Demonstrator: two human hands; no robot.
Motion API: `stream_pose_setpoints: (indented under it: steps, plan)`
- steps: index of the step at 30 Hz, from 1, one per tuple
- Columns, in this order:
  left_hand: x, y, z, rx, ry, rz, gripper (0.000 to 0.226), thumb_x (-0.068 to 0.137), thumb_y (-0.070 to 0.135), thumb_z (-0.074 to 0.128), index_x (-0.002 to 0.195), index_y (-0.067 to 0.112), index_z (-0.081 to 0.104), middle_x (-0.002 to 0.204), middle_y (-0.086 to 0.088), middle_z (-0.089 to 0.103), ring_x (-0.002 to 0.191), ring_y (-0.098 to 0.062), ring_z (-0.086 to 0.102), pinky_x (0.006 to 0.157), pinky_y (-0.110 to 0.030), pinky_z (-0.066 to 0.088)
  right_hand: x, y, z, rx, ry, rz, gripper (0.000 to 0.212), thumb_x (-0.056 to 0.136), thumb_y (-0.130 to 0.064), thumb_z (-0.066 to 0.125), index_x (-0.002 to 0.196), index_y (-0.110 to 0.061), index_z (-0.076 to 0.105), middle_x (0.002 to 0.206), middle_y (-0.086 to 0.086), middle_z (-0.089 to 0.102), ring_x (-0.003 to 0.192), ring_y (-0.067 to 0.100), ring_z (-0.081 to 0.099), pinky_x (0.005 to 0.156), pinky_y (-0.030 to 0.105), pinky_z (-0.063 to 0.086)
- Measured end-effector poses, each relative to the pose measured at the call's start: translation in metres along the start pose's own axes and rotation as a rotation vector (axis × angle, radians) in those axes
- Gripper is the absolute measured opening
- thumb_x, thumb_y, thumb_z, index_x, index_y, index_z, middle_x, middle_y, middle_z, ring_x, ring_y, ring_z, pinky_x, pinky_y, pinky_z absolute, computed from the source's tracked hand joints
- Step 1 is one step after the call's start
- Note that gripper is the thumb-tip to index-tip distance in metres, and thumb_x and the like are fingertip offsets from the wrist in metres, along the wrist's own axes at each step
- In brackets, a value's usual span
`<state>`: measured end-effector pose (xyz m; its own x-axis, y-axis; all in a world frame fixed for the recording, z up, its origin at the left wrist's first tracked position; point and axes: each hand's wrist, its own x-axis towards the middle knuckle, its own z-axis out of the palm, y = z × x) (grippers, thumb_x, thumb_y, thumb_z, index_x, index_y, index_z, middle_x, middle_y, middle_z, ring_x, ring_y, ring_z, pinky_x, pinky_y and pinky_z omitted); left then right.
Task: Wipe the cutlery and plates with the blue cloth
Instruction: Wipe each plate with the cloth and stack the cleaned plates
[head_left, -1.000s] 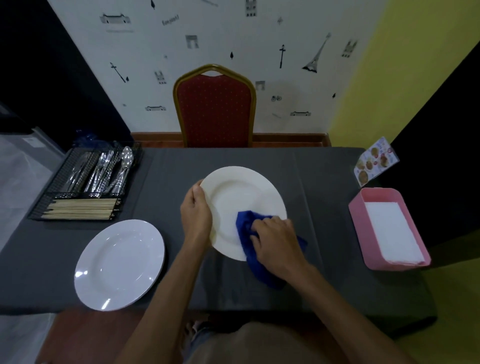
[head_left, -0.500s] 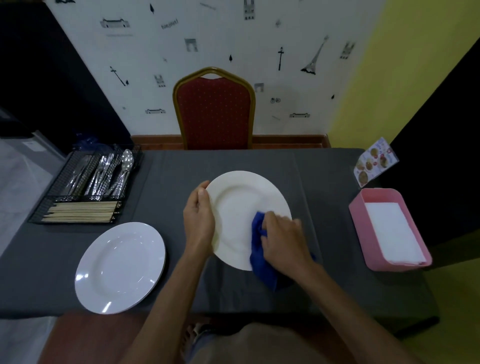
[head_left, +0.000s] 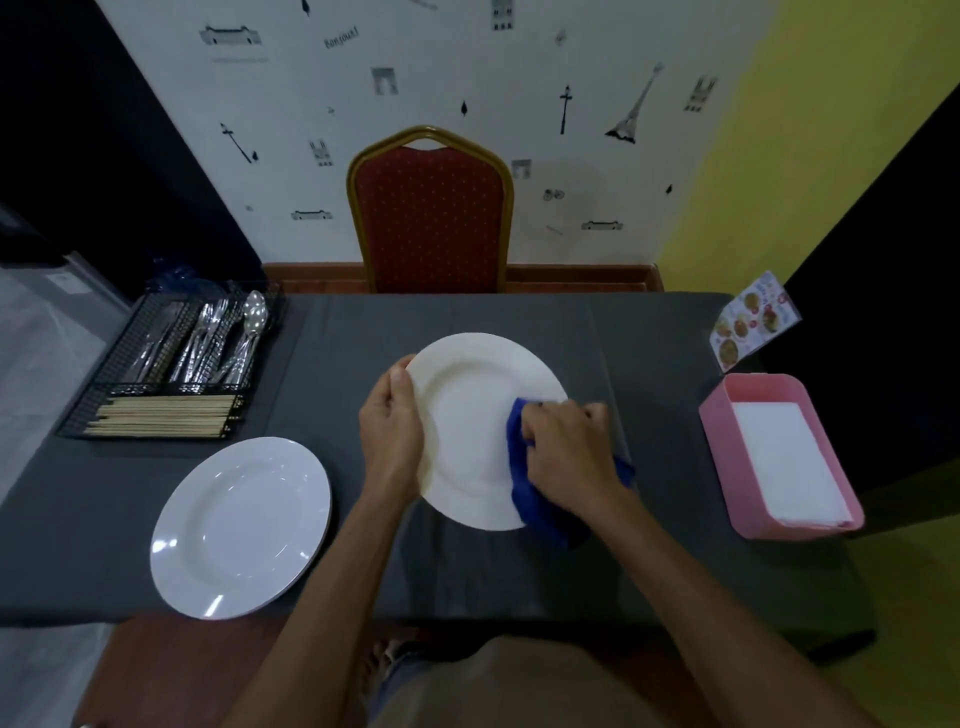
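While my left hand (head_left: 392, 431) grips the left rim of the round cream-white ceramic plate (head_left: 467, 415), thumb hooked over its upper edge, my right hand (head_left: 566, 457) is clenched round the bunched blue cloth (head_left: 524, 483) and presses it against the plate's right rim. The plate seems tilted up over the middle of the grey-clothed table (head_left: 649, 364), so I judge it hangs mostly on that one-sided hold. If I rub too hard, the push could twist the smooth rim out of my left fingers and drop the plate onto the table or off the near edge. A loose tail of cloth hangs below my right hand and could snag under the rim. The second glossy white round plate (head_left: 239, 525) lies near the front edge, beside my left forearm; a wide elbow swing might nudge it over. The steel cutlery (head_left: 208, 338) stands in the black wire basket (head_left: 104, 410), well apart at the far left, so reaching there later with the cloth means crossing that plate.
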<state>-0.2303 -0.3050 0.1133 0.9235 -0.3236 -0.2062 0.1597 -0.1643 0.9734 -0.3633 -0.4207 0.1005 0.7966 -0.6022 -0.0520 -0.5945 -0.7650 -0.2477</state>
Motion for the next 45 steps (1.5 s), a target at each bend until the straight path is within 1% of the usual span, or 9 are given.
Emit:
stream_pose_setpoints:
  steps: [4, 9, 12, 16, 21, 30, 34, 38, 45]
  plan:
    - [-0.003, 0.000, 0.008, 0.018, -0.050, 0.007, 0.030, 0.107, 0.035, 0.039, 0.108, 0.039, 0.069, 0.099, 0.015, 0.070, 0.095, -0.007, 0.066, 0.072, -0.023, 0.051, -0.023, -0.031, -0.006, 0.299, -0.171, -0.138, 0.011, 0.090, -0.013, 0.061, 0.089, -0.022, 0.055, 0.091, -0.008, 0.062, 0.086, 0.013, 0.056, 0.095, 0.031, 0.038]
    - [-0.014, -0.003, 0.018, 0.074, -0.216, 0.054, 0.029, 0.106, 0.040, 0.040, 0.105, 0.046, 0.068, 0.097, 0.018, 0.073, 0.090, -0.002, 0.069, 0.080, -0.030, 0.057, 0.004, -0.037, -0.010, 0.341, 0.082, -0.106, 0.017, 0.092, -0.022, 0.062, 0.093, -0.030, 0.047, 0.094, -0.012, 0.058, 0.092, 0.011, 0.051, 0.100, 0.033, 0.028]
    - [-0.012, 0.003, 0.014, 0.064, -0.218, 0.016, 0.027, 0.107, 0.038, 0.041, 0.105, 0.043, 0.067, 0.091, 0.017, 0.072, 0.081, 0.004, 0.067, 0.066, -0.019, 0.053, 0.022, -0.008, -0.011, 0.188, 0.146, 0.055, 0.017, 0.090, -0.019, 0.061, 0.096, -0.030, 0.051, 0.098, -0.010, 0.059, 0.100, 0.016, 0.052, 0.101, 0.038, 0.026]
    - [0.009, 0.012, 0.000, 0.058, -0.123, 0.028, 0.030, 0.107, 0.037, 0.041, 0.111, 0.034, 0.070, 0.095, 0.016, 0.067, 0.082, -0.001, 0.062, 0.067, -0.023, 0.047, 0.000, 0.005, -0.004, -0.006, 0.026, 0.071, 0.015, 0.090, -0.014, 0.057, 0.099, -0.027, 0.056, 0.104, -0.007, 0.062, 0.107, 0.021, 0.051, 0.098, 0.040, 0.027]
    - [0.010, 0.007, 0.011, 0.106, -0.154, 0.046, 0.031, 0.105, 0.042, 0.042, 0.105, 0.040, 0.072, 0.091, 0.012, 0.073, 0.086, -0.005, 0.067, 0.074, -0.032, 0.054, -0.021, -0.037, -0.009, 0.261, -0.194, -0.118, 0.016, 0.090, -0.010, 0.061, 0.100, -0.021, 0.054, 0.102, -0.003, 0.061, 0.099, 0.019, 0.052, 0.094, 0.036, 0.040]
    - [0.000, 0.004, 0.020, 0.148, -0.197, 0.041, 0.032, 0.104, 0.046, 0.042, 0.100, 0.037, 0.073, 0.089, 0.008, 0.073, 0.085, -0.012, 0.069, 0.079, -0.039, 0.058, 0.025, -0.001, -0.012, 0.165, 0.198, 0.128, 0.011, 0.092, -0.017, 0.060, 0.098, -0.024, 0.054, 0.098, -0.006, 0.060, 0.096, 0.016, 0.054, 0.094, 0.036, 0.038]
    - [0.014, 0.011, 0.009, 0.133, -0.107, 0.025, 0.036, 0.103, 0.049, 0.043, 0.096, 0.032, 0.073, 0.086, 0.003, 0.070, 0.082, -0.017, 0.065, 0.076, -0.041, 0.055, -0.002, 0.010, -0.001, 0.022, 0.083, 0.093, 0.016, 0.089, -0.011, 0.061, 0.098, -0.023, 0.064, 0.097, -0.006, 0.067, 0.101, 0.021, 0.057, 0.092, 0.036, 0.035]
    - [0.010, 0.014, 0.015, 0.136, -0.085, 0.023, 0.040, 0.103, 0.050, 0.042, 0.083, 0.029, 0.070, 0.080, 0.003, 0.069, 0.078, -0.017, 0.065, 0.073, -0.043, 0.055, -0.019, -0.015, 0.001, 0.206, -0.099, -0.051, 0.024, 0.085, -0.017, 0.063, 0.104, -0.030, 0.068, 0.104, -0.003, 0.066, 0.103, 0.022, 0.056, 0.093, 0.035, 0.043]
    - [-0.009, 0.017, 0.023, 0.127, -0.164, 0.019, 0.048, 0.104, 0.047, 0.042, 0.089, 0.008, 0.066, 0.085, -0.018, 0.066, 0.073, -0.024, 0.064, 0.075, -0.049, 0.056, 0.008, -0.030, -0.024, 0.309, 0.253, -0.004, 0.011, 0.097, -0.024, 0.056, 0.108, -0.022, 0.059, 0.103, -0.003, 0.063, 0.101, 0.016, 0.053, 0.091, 0.034, 0.040]
